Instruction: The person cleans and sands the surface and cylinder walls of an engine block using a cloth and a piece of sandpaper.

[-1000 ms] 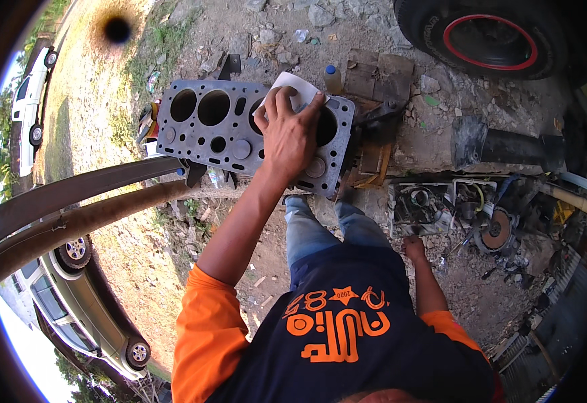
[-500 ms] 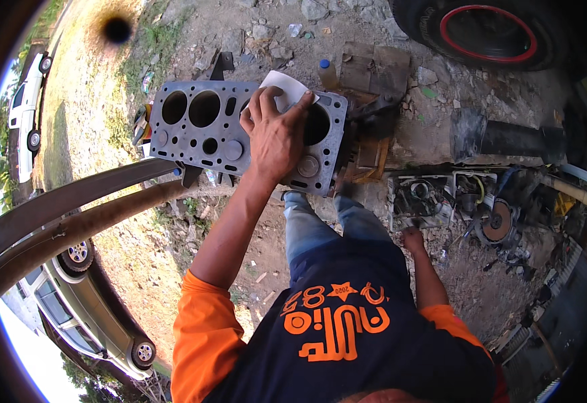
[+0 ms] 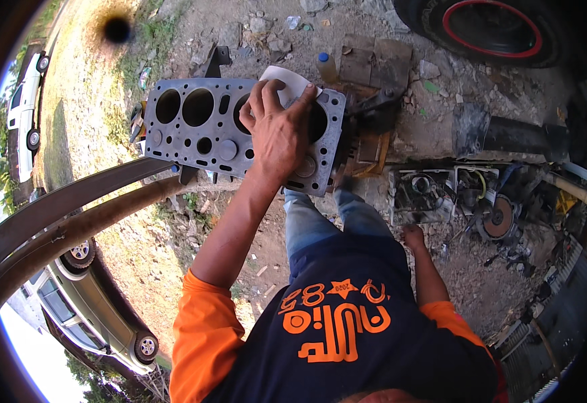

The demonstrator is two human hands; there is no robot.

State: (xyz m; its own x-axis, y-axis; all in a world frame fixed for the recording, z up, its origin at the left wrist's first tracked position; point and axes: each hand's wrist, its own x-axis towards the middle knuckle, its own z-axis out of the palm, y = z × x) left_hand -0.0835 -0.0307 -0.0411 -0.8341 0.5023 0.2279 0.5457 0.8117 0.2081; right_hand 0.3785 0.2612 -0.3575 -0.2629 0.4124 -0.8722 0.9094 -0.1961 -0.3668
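A grey engine block (image 3: 207,142) lies with its flat, holed top face upward in front of me. On its right half my left hand (image 3: 278,131) presses down with bent fingers and thumb spread across a pale sheet of paper, maybe sandpaper (image 3: 285,82). The sheet sticks out past the block's far edge, and the hand hides part of it. Beneath the hand, two cylinder bores are partly covered; two more bores (image 3: 198,107) show at the left. Down by my right leg hangs my right hand (image 3: 412,236), small in view, its fingers curled with nothing visible in them.
A blue-capped bottle (image 3: 326,66) stands beyond the block. Greasy engine parts (image 3: 421,191) and a round disc (image 3: 499,218) lie to the right. A red-rimmed tyre (image 3: 493,28) is at the far right. Metal beams (image 3: 85,196) run in from the left, with parked vehicles (image 3: 92,309) beyond.
My left hand and the sheet have slid slightly right along the block, baring more of the third bore. My right hand stays by my leg.
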